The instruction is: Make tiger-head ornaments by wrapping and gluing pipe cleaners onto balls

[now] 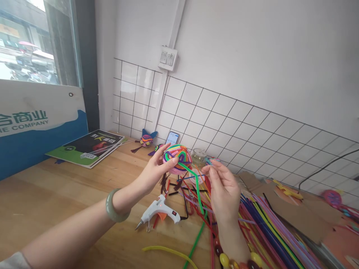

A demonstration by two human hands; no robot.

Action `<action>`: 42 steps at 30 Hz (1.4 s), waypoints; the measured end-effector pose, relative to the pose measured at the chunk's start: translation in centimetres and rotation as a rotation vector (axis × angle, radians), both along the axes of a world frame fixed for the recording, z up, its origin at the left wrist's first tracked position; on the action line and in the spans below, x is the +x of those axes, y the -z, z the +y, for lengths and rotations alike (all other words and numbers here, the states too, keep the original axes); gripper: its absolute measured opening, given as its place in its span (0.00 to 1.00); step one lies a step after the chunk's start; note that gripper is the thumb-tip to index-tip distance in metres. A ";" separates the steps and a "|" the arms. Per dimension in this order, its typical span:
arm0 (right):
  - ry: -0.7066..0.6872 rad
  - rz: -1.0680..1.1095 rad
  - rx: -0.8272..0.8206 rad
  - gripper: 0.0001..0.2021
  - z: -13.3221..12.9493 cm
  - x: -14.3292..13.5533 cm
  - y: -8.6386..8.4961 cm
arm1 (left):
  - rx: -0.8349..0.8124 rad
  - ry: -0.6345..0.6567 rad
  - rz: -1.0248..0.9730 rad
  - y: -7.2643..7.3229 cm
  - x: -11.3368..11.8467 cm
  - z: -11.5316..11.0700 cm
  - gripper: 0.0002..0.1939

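My left hand (pixel 157 166) grips a rounded craft ornament (pixel 179 157) wound from pink, orange, purple and green pipe cleaners, its thumb across the front. A bent green pipe cleaner (pixel 199 192) dangles from the ornament between my two hands. Dark tassels (pixel 164 183) hang below it. To the right, my right hand (pixel 223 183) is closed, thumb against fingers; what it pinches, if anything, I cannot make out. A bluish piece shows just behind its fingertips. Below the ornament, a white glue gun (pixel 158 213) rests on the wooden table with its nozzle towards the lower left.
Loose pipe cleaners (pixel 276 224) spread over the table's right side, beside cardboard (pixel 258 186). Behind stand a phone (pixel 172 137), a glass jar (pixel 198 156) and a finished ornament with blue ears (pixel 147 139). Magazines (pixel 86 147) lie at left; a wire grid (pixel 218 112) lines the wall.
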State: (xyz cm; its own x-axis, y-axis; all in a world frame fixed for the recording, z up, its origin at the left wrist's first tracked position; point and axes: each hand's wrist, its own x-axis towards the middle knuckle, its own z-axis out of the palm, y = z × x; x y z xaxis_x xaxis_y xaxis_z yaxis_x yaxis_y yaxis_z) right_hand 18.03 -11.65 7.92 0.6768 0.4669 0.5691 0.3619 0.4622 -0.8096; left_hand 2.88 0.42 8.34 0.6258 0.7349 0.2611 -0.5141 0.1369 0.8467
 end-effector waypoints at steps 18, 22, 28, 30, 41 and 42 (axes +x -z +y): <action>-0.259 0.267 -0.059 0.11 0.1 -0.9 -1.1 | 0.027 -0.031 -0.019 -0.4 0.0 0.2 0.31; -0.270 0.275 -0.068 0.10 0.1 -0.8 -1.1 | 0.028 -0.018 -0.025 -0.4 0.1 0.2 0.30; -0.355 0.299 -0.048 0.09 0.1 -1.2 -1.3 | 0.020 -0.017 -0.030 -0.3 0.0 0.1 0.31; -0.394 0.346 -0.041 0.10 0.1 -1.3 -1.4 | 0.018 -0.017 -0.038 -0.3 0.0 0.1 0.31; -0.479 0.526 -0.039 0.18 0.0 -1.0 -1.6 | 0.023 -0.026 -0.019 -0.3 0.0 0.2 0.30; -0.481 0.535 -0.040 0.18 0.0 -1.1 -1.6 | 0.025 -0.028 -0.014 -0.3 0.0 0.2 0.30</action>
State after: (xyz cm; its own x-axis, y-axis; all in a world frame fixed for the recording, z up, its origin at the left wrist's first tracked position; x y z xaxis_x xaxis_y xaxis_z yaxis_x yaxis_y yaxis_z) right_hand 16.95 -11.63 9.48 0.5720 0.7971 0.1935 -0.3252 0.4369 -0.8386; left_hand 2.88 0.59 8.67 0.6015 0.7452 0.2880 -0.5289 0.1012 0.8426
